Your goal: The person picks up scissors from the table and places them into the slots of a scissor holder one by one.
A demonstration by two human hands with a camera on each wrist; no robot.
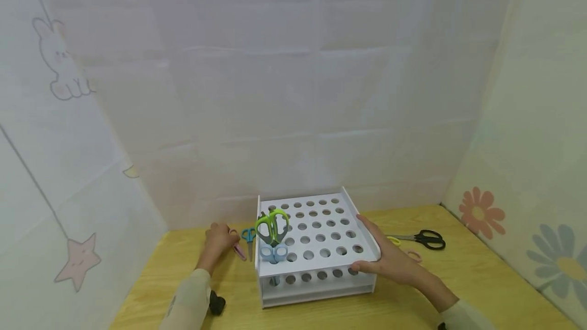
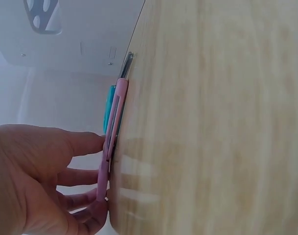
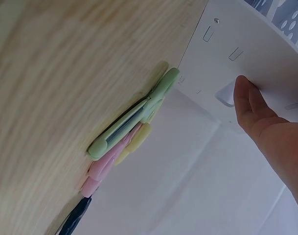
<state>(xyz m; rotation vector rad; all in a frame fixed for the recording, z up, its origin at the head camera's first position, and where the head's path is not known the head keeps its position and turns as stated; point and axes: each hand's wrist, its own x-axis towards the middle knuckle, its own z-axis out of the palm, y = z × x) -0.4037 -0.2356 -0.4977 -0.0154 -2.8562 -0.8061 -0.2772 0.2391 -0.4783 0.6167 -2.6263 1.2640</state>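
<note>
My left hand (image 1: 219, 238) is at the table's left, its thumb and fingertips gripping the handle end of small pink scissors (image 2: 119, 98) that lie flat. Teal-handled scissors (image 1: 249, 236) lie between that hand and a white two-tier rack (image 1: 316, 265) with rows of round holes. My right hand (image 1: 390, 261) holds the rack's right side, thumb at the front corner and other fingers along the side panel by its oval cutout (image 3: 227, 94). Green-handled scissors (image 1: 272, 223) and light-blue-handled scissors (image 1: 273, 253) stand in the rack's left column, handles up.
To the right of the rack lie black-handled scissors (image 1: 429, 239), yellow-handled scissors (image 1: 394, 241) and pink-handled scissors (image 1: 415, 255). Green scissors (image 3: 134, 117) lie beside them in the right wrist view. Cloth walls (image 1: 293, 90) enclose the wooden table (image 1: 238, 314) at back and sides.
</note>
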